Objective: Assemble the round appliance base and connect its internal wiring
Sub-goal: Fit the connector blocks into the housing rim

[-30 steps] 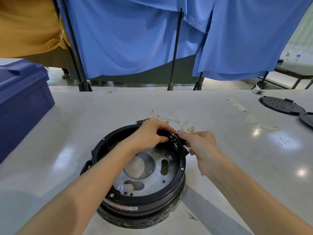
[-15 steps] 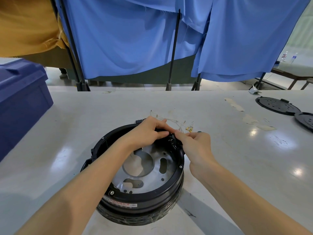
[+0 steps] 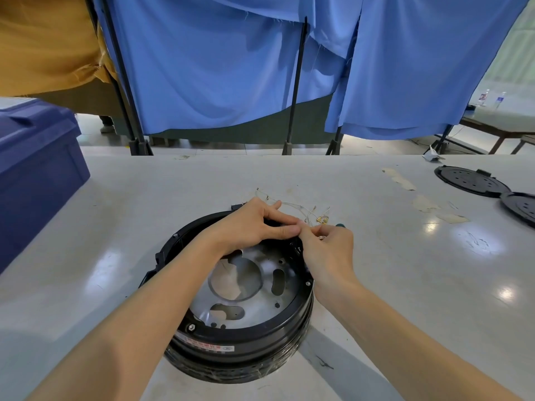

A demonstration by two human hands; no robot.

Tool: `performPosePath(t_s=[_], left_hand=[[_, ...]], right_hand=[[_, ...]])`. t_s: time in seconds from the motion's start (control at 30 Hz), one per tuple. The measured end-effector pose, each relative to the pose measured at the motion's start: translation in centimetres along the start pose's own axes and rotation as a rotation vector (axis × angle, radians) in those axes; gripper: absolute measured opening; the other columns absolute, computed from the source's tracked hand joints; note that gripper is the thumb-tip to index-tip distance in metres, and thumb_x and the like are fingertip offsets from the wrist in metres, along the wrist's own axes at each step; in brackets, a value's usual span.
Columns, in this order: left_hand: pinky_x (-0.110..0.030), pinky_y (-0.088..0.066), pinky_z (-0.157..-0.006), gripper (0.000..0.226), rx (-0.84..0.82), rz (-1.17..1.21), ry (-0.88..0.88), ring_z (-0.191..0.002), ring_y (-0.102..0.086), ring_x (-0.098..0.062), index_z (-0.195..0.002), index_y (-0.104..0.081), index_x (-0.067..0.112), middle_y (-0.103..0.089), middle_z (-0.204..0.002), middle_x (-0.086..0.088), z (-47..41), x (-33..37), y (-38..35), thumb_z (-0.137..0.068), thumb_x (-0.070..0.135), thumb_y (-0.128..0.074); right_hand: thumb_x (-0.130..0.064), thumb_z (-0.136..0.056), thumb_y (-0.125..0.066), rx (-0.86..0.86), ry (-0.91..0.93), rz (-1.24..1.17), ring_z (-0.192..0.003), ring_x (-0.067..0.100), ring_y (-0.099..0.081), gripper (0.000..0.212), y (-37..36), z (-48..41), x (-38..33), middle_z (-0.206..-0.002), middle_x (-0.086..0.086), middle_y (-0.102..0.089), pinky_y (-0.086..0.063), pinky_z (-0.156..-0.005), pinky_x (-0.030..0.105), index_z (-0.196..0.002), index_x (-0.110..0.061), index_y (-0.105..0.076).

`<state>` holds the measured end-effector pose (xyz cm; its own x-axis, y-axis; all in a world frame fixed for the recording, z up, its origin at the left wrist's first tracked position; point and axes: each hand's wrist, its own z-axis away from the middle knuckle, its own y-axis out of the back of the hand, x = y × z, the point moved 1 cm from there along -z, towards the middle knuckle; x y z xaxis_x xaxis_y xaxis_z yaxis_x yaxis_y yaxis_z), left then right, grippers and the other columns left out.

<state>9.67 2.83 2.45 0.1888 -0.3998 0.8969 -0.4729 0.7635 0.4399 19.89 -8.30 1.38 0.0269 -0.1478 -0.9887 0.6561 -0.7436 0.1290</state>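
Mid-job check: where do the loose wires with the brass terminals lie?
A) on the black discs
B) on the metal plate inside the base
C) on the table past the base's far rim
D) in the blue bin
C: the wires trail across the table just beyond the far rim of the base, leading out from the right hand.

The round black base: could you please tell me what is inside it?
Inside the base, a silver metal plate with one large round hole and smaller slots. The left hand grips the far rim and the right hand pinches something beside it, hiding what lies beneath.
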Motion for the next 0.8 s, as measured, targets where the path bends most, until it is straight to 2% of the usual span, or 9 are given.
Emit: performPosePath(t_s=[0.1,0.2,0.37,0.47,0.57,0.7,0.8], left_hand=[[-0.027,-0.017,-0.115,0.024,-0.002,-0.027,-0.019,-0.144,-0.023,-0.002,-0.097,-0.072,0.05,-0.066,-0.116,0.025,-0.1,-0.2,0.1,-0.073,0.046,-0.069],[-0.034,-0.018,-0.12,0.026,-0.005,-0.033,-0.02,-0.145,-0.021,-0.004,-0.1,-0.073,0.046,-0.066,-0.121,0.02,-0.2,-0.2,0.1,-0.074,0.044,-0.069],[-0.031,-0.015,-0.119,0.023,-0.054,-0.034,-0.001,-0.146,-0.016,-0.002,-0.107,-0.072,0.042,-0.063,-0.123,0.026,-0.2,-0.2,0.3,-0.085,0.037,-0.067],[-0.029,-0.013,-0.118,0.028,-0.068,-0.04,0.011,-0.146,-0.013,0.0,-0.112,-0.072,0.038,-0.06,-0.126,0.028,-0.1,-0.2,0.3,-0.086,0.043,-0.064],[-0.027,-0.011,-0.116,0.035,-0.053,-0.099,0.015,-0.145,-0.013,0.002,-0.113,-0.071,0.04,-0.059,-0.128,0.027,-0.1,-0.2,0.2,-0.08,0.052,-0.066],[-0.031,-0.01,-0.119,0.032,-0.064,-0.094,0.03,-0.145,-0.013,0.003,-0.114,-0.072,0.034,-0.06,-0.13,0.024,-0.3,-0.3,0.3,-0.082,0.039,-0.074],[-0.025,-0.009,-0.114,0.034,-0.072,-0.109,0.022,-0.146,-0.012,0.002,-0.117,-0.07,0.034,-0.06,-0.13,0.024,-0.3,-0.4,0.2,-0.083,0.037,-0.073]], right_hand=[[-0.022,-0.088,-0.069,-0.065,-0.052,-0.028,-0.052,0.018,-0.051,0.028,0.8,-0.5,-0.4,-0.055,0.004,-0.057,-0.046,-0.055,0.027,-0.063,-0.008,-0.066],[-0.018,-0.089,-0.069,-0.255,-0.103,-0.058,-0.061,0.019,-0.06,0.02,2.5,-1.5,-0.8,-0.073,0.01,-0.069,-0.052,-0.067,0.029,-0.084,0.0,-0.074],[-0.018,-0.082,-0.076,-0.474,-0.11,-0.018,-0.07,0.021,-0.063,0.025,4.0,-3.0,-1.0,-0.085,0.014,-0.072,-0.052,-0.068,0.028,-0.091,0.005,-0.075],[-0.013,-0.079,-0.078,-0.493,-0.205,-0.037,-0.071,0.023,-0.061,0.023,3.9,-3.9,-1.3,-0.08,0.012,-0.069,-0.049,-0.07,0.031,-0.092,0.006,-0.074],[-0.01,-0.078,-0.077,-0.472,-0.244,-0.038,-0.064,0.021,-0.061,0.019,3.5,-4.2,-1.3,-0.072,0.009,-0.066,-0.045,-0.072,0.034,-0.09,0.003,-0.072],[-0.01,-0.077,-0.078,-0.486,-0.223,0.0,-0.059,0.017,-0.059,0.027,3.3,-4.6,-1.1,-0.067,0.007,-0.066,-0.043,-0.069,0.032,-0.098,0.006,-0.071],[-0.01,-0.077,-0.078,-0.525,-0.165,0.026,-0.063,0.018,-0.059,0.03,3.5,-4.7,-0.9,-0.069,0.009,-0.067,-0.042,-0.072,0.033,-0.097,0.011,-0.07]])
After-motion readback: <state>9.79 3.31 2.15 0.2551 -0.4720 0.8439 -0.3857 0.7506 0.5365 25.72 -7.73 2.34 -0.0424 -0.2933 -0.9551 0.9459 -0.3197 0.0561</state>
